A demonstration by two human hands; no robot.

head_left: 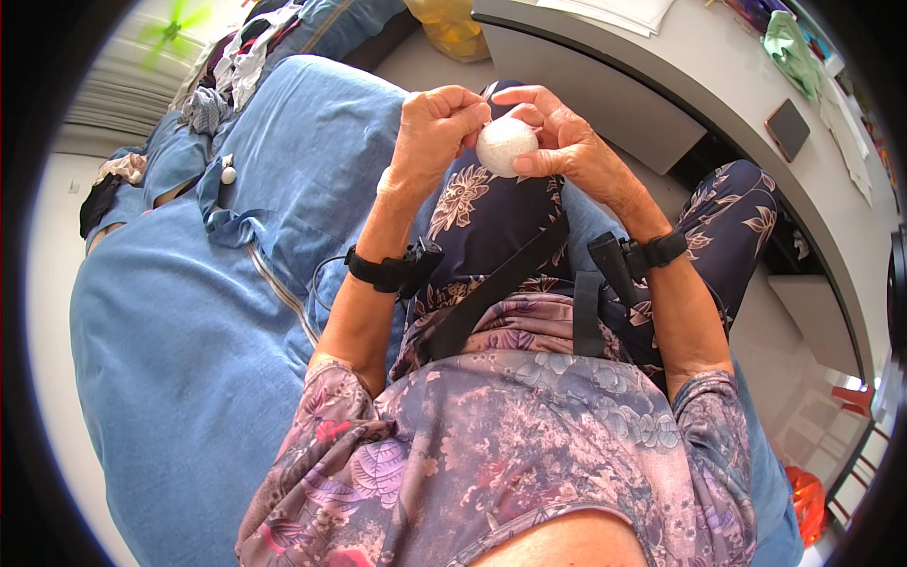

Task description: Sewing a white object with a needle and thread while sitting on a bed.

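A round white ball point(504, 147), which looks like wound thread or cloth, is up in front of me above my knees. My right hand point(574, 144) holds it from the right, the thumb low on its side and the fingers curled over its top. Close against the ball's left side, my left hand point(431, 132) has thumb and fingertips pinched together. Whatever lies in that pinch is too small to make out. Dark trousers point(460, 201) with a pale flower print show beneath the hands.
I sit on a blue covered sofa point(179, 312), where a small white round object point(228, 175) lies. Piled clothes point(250, 57) are at the far left. A grey desk point(718, 76) curves along the right, carrying a phone point(788, 129) and a green cloth point(792, 54). A yellow bag point(448, 28) stands beyond.
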